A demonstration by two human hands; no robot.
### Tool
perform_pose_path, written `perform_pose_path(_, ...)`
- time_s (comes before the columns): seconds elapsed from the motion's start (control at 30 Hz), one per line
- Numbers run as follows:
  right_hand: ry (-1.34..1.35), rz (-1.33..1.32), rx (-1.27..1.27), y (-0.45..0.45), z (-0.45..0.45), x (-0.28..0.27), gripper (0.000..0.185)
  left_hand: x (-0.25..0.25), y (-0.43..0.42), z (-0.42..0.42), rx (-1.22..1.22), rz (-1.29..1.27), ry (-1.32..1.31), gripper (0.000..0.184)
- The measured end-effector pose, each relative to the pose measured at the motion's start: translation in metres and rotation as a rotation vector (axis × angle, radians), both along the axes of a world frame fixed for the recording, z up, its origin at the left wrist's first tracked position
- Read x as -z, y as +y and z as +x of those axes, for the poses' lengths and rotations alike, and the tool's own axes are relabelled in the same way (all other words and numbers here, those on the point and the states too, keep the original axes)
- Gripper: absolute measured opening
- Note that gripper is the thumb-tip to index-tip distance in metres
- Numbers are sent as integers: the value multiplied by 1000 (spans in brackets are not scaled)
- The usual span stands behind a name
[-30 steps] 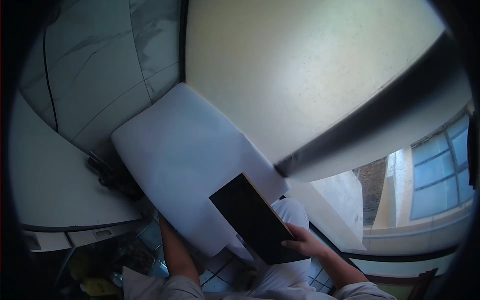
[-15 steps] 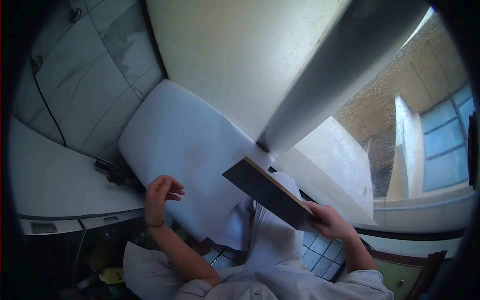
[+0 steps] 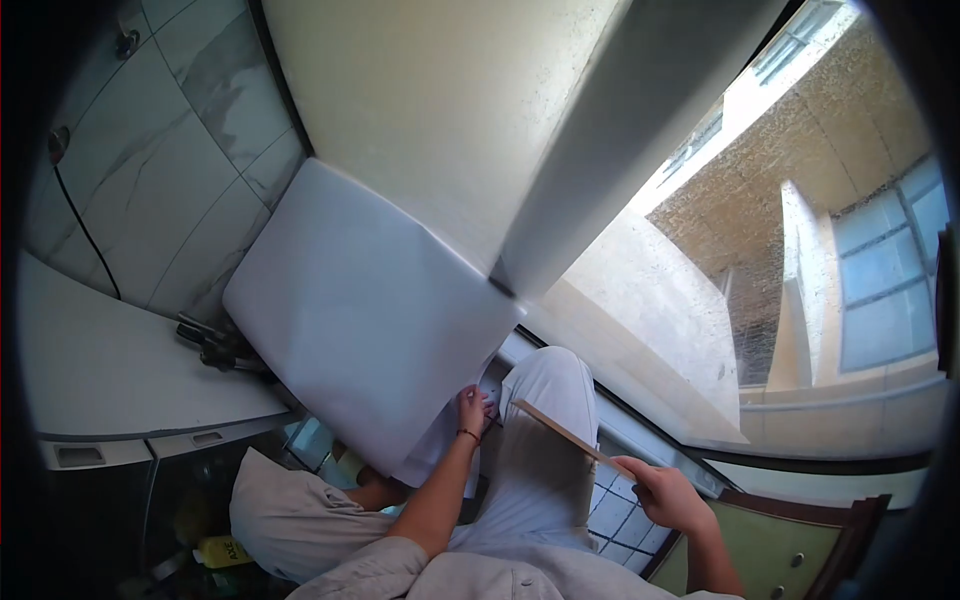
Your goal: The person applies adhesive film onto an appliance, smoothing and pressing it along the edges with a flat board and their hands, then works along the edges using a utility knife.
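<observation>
A large white sheet-like cover [image 3: 370,290] lies in front of me, its lower edge hanging near my knees. My left hand [image 3: 474,408], with a bracelet at the wrist, is closed at the cover's lower right edge, its fingers seeming to pinch that edge. My right hand [image 3: 665,492] grips one end of a thin board [image 3: 565,432], which appears nearly edge-on above my right leg. The board's far end reaches toward my left hand without touching it.
A white countertop [image 3: 130,370] with drawers stands at the left, with a black metal object [image 3: 215,345] beside it. A yellow bottle [image 3: 222,552] is below. Windows and a ledge lie at the right, a green cabinet [image 3: 790,550] at the lower right.
My left hand rose into view, then moved right and down to the cover's edge. My right hand moved slightly right and down, turning the board from its dark face to nearly edge-on.
</observation>
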State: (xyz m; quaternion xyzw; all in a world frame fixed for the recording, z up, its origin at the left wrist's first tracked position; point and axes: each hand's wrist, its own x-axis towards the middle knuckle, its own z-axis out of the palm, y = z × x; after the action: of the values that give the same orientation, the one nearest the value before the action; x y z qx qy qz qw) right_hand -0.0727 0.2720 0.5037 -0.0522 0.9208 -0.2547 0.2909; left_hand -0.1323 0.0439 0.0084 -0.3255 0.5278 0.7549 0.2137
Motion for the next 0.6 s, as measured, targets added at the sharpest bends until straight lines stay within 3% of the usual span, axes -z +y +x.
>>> perform_pose_path(0.07, -8, -2, 35, 5, 1, -1, 58, -23, 4, -16, -162, 266, -250, 53)
perform_pose_path(0.1, -13, -2, 46, 8, 0, -1, 57, -25, 5, -22, 149, -72, -29, 62)
perform_pose_path(0.2, -93, -4, 91, 11, -2, 0, 61, -48, 4, -36, 106, -1136, 492, 73)
perform_pose_path(0.23, -116, 3, 120, 8, -5, -3, 61, -86, 0, -48, 199, -1042, 399, 76)
perform_pose_path(0.33, -171, 21, 143, 12, -13, -4, 61, -76, -1, -80, 461, -930, 465, 81)
perform_pose_path(0.43, -186, 71, 135, 8, -24, -9, 60, -70, 3, -94, 556, -848, 410, 77)
perform_pose_path(0.53, -236, 80, 121, 11, -28, -10, 60, -46, -18, -82, 689, -942, 593, 60)
perform_pose_path(0.6, -227, 54, 122, 16, -29, -6, 60, -1, -30, -70, 516, -981, 528, 52)
